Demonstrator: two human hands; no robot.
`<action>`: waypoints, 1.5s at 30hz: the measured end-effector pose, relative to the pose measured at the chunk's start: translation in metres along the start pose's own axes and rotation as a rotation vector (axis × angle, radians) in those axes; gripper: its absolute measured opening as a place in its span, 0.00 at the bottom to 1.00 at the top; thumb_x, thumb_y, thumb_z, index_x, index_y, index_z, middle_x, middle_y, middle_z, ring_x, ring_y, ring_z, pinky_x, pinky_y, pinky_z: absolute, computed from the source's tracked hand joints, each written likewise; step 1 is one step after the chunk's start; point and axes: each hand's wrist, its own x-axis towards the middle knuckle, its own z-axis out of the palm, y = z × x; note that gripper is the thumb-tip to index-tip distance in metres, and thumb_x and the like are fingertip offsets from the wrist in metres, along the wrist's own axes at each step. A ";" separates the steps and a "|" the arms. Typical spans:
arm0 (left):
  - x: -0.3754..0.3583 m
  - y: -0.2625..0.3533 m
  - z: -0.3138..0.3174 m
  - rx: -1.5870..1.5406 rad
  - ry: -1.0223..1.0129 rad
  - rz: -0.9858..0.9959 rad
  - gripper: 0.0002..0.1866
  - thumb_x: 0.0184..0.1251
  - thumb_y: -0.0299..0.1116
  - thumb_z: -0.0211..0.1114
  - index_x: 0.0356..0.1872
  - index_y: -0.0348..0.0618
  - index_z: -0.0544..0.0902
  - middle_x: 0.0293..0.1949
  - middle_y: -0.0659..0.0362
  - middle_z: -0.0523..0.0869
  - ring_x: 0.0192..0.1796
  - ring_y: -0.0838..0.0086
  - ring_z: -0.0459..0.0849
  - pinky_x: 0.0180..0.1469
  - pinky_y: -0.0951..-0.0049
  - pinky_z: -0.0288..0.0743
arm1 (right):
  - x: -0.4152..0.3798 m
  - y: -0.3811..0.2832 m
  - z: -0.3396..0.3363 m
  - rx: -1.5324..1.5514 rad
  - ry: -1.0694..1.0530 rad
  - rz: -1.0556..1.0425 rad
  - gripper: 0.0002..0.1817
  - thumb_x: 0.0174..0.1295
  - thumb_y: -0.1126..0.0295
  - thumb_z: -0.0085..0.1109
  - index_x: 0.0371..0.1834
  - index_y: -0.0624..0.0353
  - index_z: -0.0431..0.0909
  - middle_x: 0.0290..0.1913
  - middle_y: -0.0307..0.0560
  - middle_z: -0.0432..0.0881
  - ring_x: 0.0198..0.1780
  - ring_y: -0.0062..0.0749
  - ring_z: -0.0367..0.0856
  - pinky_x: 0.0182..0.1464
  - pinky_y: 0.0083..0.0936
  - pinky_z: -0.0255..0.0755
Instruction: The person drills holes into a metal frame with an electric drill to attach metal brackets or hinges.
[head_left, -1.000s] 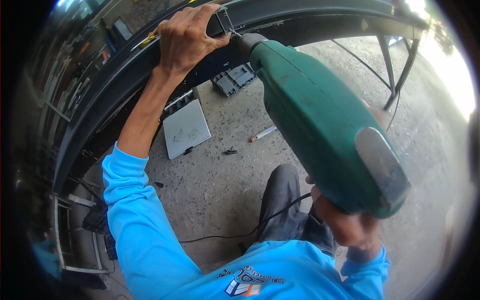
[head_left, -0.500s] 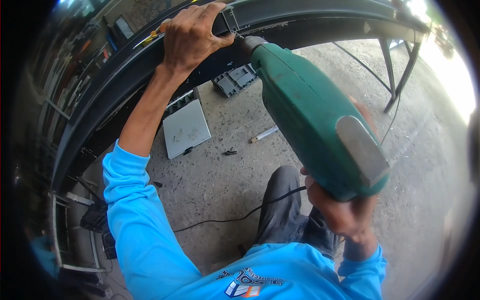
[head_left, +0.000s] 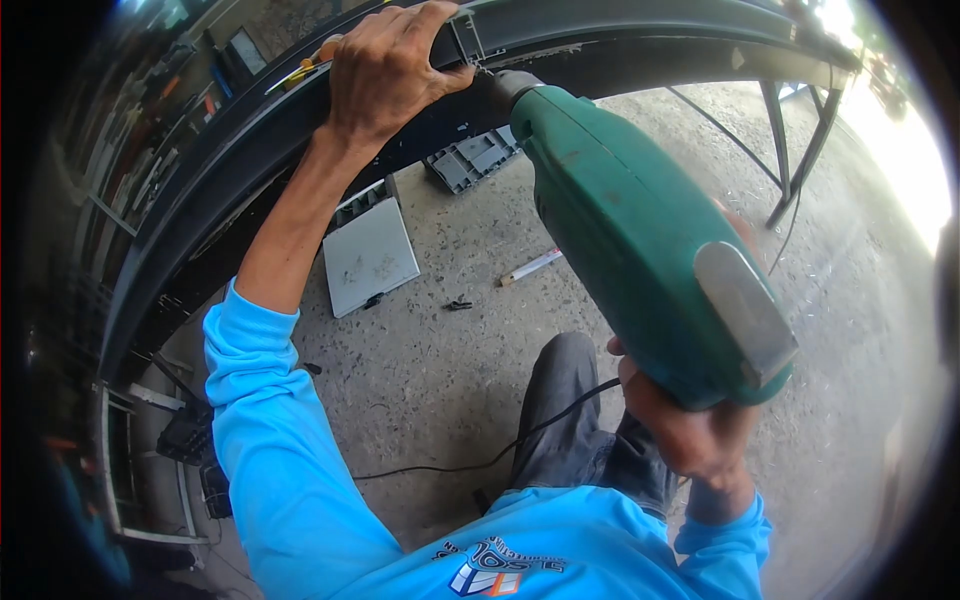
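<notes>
The right hand [head_left: 700, 440] is closed around the grip of a green electric drill [head_left: 640, 230], fingers wrapped beneath the body so that only the knuckles and wrist show under it. The drill points up and away from the person, and its dark chuck meets the edge of a dark metal frame [head_left: 620, 30] that arches across the top of the view. Just beside the chuck, a small light metal bracket [head_left: 465, 40] sits against the frame, and the left hand [head_left: 385, 75] clamps over the frame's top edge right next to it, fingers curled down over the far side and thumb pressed near the bracket. The bit itself is too small and shadowed to make out, so it probably touches the frame at the bracket. Below the frame, on the concrete floor [head_left: 420, 370], lie an open grey tool case [head_left: 370, 255] and a second grey tray [head_left: 475, 158]. A black cord [head_left: 480, 462] runs across the floor beneath the drill toward the person's dark trouser leg.
</notes>
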 end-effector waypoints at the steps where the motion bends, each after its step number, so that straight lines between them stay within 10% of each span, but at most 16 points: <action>1: 0.000 0.000 0.000 0.000 0.001 0.000 0.32 0.41 0.45 0.79 0.50 0.46 0.79 0.35 0.55 0.86 0.36 0.64 0.86 0.39 0.67 0.82 | 0.001 0.000 0.000 0.001 -0.003 -0.022 0.41 0.43 0.76 0.66 0.67 0.63 0.63 0.64 0.61 0.69 0.62 0.48 0.73 0.60 0.39 0.69; 8: 0.001 -0.001 0.000 -0.006 0.019 0.028 0.33 0.42 0.50 0.78 0.50 0.46 0.79 0.34 0.55 0.86 0.36 0.64 0.86 0.39 0.67 0.82 | 0.011 0.003 0.006 0.009 -0.014 -0.145 0.38 0.42 0.81 0.60 0.65 0.64 0.66 0.63 0.59 0.69 0.59 0.42 0.76 0.50 0.33 0.80; 16: 0.000 -0.001 0.004 0.011 0.089 0.086 0.33 0.43 0.52 0.77 0.50 0.44 0.79 0.35 0.55 0.86 0.37 0.64 0.86 0.39 0.67 0.81 | 0.028 0.007 0.014 -0.016 -0.092 -0.339 0.43 0.39 0.77 0.56 0.69 0.65 0.61 0.67 0.61 0.64 0.64 0.48 0.70 0.62 0.36 0.71; 34: 0.005 0.005 -0.005 -0.008 -0.042 -0.031 0.33 0.44 0.51 0.77 0.48 0.37 0.80 0.39 0.52 0.86 0.39 0.62 0.86 0.42 0.65 0.81 | 0.040 0.009 0.020 0.160 -0.169 -0.189 0.46 0.40 0.79 0.55 0.71 0.64 0.54 0.63 0.65 0.68 0.65 0.53 0.69 0.68 0.40 0.60; 45: 0.003 -0.003 0.007 0.044 0.112 0.053 0.35 0.46 0.66 0.68 0.42 0.43 0.80 0.26 0.59 0.84 0.33 0.67 0.86 0.37 0.66 0.75 | 0.039 0.000 0.020 0.069 -0.179 -0.147 0.47 0.42 0.80 0.57 0.72 0.63 0.52 0.67 0.65 0.63 0.69 0.55 0.64 0.71 0.43 0.55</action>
